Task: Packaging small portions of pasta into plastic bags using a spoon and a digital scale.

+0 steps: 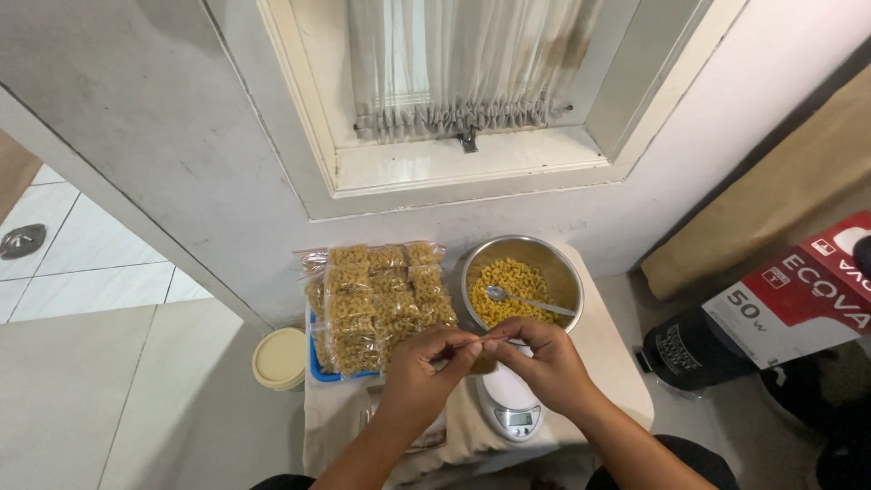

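Two hands meet over a small cloth-covered table: your left hand and right hand each pinch the top of a small clear bag of yellow pasta, held between them just above a white scale. Behind your hands, a steel bowl of the same pasta holds a spoon, and filled bags lie stacked in a blue tray to its left. A cream lid sits left of the tray; a black bottle stands at right.
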